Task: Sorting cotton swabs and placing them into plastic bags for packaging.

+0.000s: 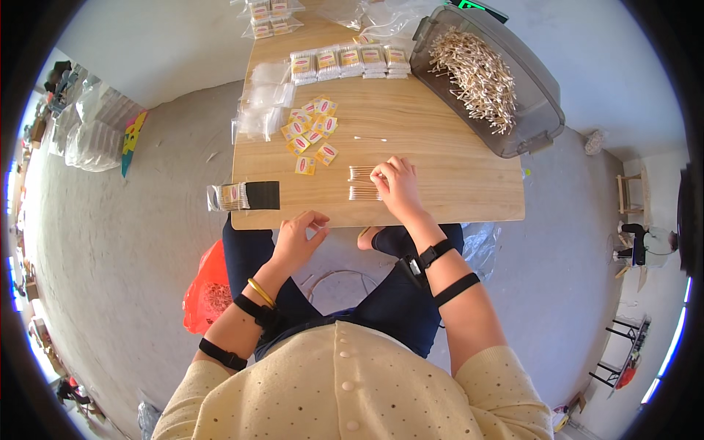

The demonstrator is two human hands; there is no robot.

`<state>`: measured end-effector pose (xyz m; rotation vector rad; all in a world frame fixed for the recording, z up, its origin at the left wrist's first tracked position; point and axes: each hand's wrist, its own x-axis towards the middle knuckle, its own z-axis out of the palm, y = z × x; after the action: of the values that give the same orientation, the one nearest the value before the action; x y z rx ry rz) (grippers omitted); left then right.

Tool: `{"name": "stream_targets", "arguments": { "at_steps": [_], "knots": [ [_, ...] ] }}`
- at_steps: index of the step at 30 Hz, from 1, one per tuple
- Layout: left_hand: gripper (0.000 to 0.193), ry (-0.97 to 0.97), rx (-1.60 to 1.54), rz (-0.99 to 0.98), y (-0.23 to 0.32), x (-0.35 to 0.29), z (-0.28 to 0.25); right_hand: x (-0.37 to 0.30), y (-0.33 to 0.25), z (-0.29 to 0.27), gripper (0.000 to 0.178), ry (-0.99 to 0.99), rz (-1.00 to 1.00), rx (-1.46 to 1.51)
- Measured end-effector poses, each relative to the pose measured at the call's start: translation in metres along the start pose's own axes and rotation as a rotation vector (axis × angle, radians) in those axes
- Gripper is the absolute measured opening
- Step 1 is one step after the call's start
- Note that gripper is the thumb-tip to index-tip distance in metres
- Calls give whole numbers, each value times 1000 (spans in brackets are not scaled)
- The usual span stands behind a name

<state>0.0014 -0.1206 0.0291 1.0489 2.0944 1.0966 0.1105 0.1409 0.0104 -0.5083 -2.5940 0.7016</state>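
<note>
Two small rows of cotton swabs lie side by side near the front of the table: the far row (359, 173) and the near row (363, 193). My right hand (398, 189) is over their right ends, its thumb and fingertips pinched together at the far row and partly covering it. My left hand (299, 238) hovers just off the front edge, fingers curved, thumb apart, with nothing seen in it. A single swab (370, 138) lies farther back. To the left, a clear packet of swabs (233, 196) rests beside a black strip (262, 195) at the table's edge.
Small yellow-and-white cards (305, 165) are scattered left of centre. Clear plastic bags (260, 110) lie along the left edge. Stacked swab packs (350, 61) line the back. A grey bin (539, 99) heaped with loose swabs (480, 81) stands at the table's far right corner.
</note>
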Motion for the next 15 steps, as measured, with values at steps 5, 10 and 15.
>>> {"name": "stream_targets", "arguments": {
  "at_steps": [5, 10, 15],
  "knots": [
    [25, 117, 323, 13, -11, 20, -5, -26, -14, -14, 11, -32, -41, 12],
    [32, 95, 385, 0, -19, 27, -3, -40, -26, -11, 16, -43, -51, 1],
    [36, 91, 377, -21, -19, 28, -3, -40, -30, -5, 17, -27, -51, 9]
  ]
}}
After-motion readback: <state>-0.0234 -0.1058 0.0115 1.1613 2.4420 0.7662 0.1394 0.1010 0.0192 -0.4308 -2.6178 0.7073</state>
